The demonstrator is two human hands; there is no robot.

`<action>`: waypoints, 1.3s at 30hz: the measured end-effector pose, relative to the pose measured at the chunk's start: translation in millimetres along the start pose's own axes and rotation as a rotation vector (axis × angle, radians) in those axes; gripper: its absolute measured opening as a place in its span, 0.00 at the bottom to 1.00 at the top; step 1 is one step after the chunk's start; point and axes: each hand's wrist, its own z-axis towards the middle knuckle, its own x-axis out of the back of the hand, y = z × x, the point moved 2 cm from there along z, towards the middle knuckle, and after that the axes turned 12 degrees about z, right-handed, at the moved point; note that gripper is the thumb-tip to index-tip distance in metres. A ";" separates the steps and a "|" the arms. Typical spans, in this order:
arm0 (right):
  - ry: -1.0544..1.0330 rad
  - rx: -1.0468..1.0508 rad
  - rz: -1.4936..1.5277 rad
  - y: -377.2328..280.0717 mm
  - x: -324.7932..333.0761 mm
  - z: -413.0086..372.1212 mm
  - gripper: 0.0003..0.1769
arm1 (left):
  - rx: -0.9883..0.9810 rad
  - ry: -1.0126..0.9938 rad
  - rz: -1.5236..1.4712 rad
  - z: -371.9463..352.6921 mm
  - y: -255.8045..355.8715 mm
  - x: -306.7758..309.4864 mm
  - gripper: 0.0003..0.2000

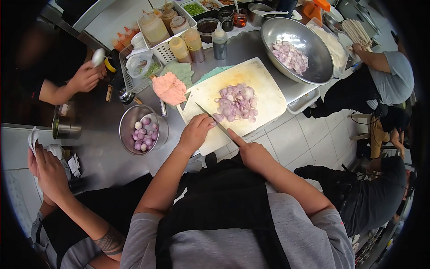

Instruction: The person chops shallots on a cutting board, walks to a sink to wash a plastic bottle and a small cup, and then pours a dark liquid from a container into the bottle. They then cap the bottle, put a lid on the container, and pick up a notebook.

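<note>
On the left, a metal bowl [163, 130] holds whole peeled shallots [143, 137]. The left hand [195, 133] curls over the cutting board [270, 89]'s near side; I cannot tell whether it grips anything. Beside it, the knife [222, 128] slants nearer than the sliced shallots [237, 103], its handle gripped by the right hand [256, 157]. Far right, a larger bowl [309, 40] contains slices.

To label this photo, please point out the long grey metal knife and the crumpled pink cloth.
Long grey metal knife [219, 124]: head view, on the blade.
Crumpled pink cloth [169, 87]: head view, middle of its upper surface.
</note>
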 end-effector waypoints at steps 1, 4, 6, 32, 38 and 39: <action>0.001 -0.001 -0.003 4.3 1.2 -1.5 0.47 | -0.017 0.055 0.021 0.5 0.4 0.0 0.12; 0.074 -0.007 0.041 16.1 5.7 -8.2 0.46 | 0.092 -0.036 -0.087 -2.8 -2.6 -4.5 0.14; 0.089 -0.019 0.031 17.5 6.7 -12.3 0.45 | 0.138 -0.078 -0.057 -5.9 2.0 -6.8 0.14; 0.037 0.026 -0.198 -6.4 10.3 -25.9 0.51 | -0.044 -0.049 0.027 -5.0 2.3 7.4 0.11; 0.040 0.027 -0.180 -0.8 -5.7 -12.8 0.51 | -0.043 -0.037 0.038 -11.3 -1.1 -1.5 0.12; 0.090 0.069 -0.162 -3.4 -4.3 -8.3 0.51 | -0.052 -0.033 0.040 -10.4 -0.9 -0.7 0.12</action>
